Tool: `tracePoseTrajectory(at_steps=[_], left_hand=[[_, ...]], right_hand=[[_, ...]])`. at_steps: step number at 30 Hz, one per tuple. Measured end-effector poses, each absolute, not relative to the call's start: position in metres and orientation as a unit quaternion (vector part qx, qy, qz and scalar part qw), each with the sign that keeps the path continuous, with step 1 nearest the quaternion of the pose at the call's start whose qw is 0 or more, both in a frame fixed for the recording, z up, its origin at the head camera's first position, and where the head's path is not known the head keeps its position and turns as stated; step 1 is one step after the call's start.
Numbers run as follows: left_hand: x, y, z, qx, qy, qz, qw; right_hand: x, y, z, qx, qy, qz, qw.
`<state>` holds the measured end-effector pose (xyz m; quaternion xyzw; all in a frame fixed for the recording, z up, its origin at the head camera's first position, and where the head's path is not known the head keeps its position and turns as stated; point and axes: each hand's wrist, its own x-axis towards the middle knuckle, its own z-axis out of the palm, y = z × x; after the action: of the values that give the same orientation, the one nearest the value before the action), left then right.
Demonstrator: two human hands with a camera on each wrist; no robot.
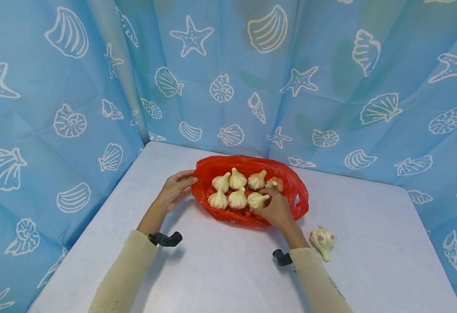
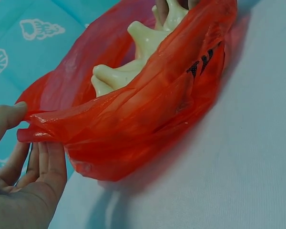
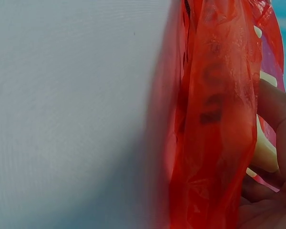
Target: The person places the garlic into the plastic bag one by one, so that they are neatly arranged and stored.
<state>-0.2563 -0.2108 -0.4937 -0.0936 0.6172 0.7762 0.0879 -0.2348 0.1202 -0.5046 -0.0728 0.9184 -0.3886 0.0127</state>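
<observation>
A red plastic bag (image 1: 252, 221) lies spread open on the white table with several pale garlic bulbs (image 1: 237, 179) sitting inside in two rows, stems mostly up. At the bag's left end my left hand (image 1: 175, 188) holds its edge; in the left wrist view the thumb lies on the upper side and the fingers (image 2: 52, 157) below. My right hand (image 1: 276, 208) reaches over the bag's front right rim and grips a garlic bulb (image 1: 256, 200) at the front row's right end. The bag's front wall (image 3: 219, 143) hides part of that bulb in the right wrist view.
One more garlic bulb (image 1: 323, 241), with purple patches, lies on the table (image 1: 213, 269) outside the bag, right beside my right forearm. A blue curtain (image 1: 220, 65) with white shell and starfish prints hangs behind the table and along its sides.
</observation>
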Motion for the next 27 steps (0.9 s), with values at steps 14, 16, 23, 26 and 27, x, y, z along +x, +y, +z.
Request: tracePoseTrajectory(at_steps=[14,16,23,26,27], left_hand=[[-0.257,-0.207,-0.489,-0.084,0.619,0.776,0.084],[-0.257,-0.207,-0.490,-0.085,0.619,0.776,0.085],[-0.255,-0.209,-0.492,-0.089,0.622,0.773,0.087],[-0.255,-0.209,-0.493,-0.091,0.625,0.771,0.086],[-0.255,-0.209,-0.493,-0.092,0.625,0.771,0.084]], right_hand=[[-0.228,0.133,-0.478,-0.083,0.911,-0.403,-0.015],[-0.225,0.135,-0.472,-0.085,0.909,-0.407,-0.023],[-0.217,0.144,-0.452,-0.091,0.904,-0.416,-0.048],[-0.214,0.152,-0.444,-0.089,0.905,-0.412,-0.062],[-0.213,0.155,-0.441,-0.088,0.905,-0.411,-0.067]])
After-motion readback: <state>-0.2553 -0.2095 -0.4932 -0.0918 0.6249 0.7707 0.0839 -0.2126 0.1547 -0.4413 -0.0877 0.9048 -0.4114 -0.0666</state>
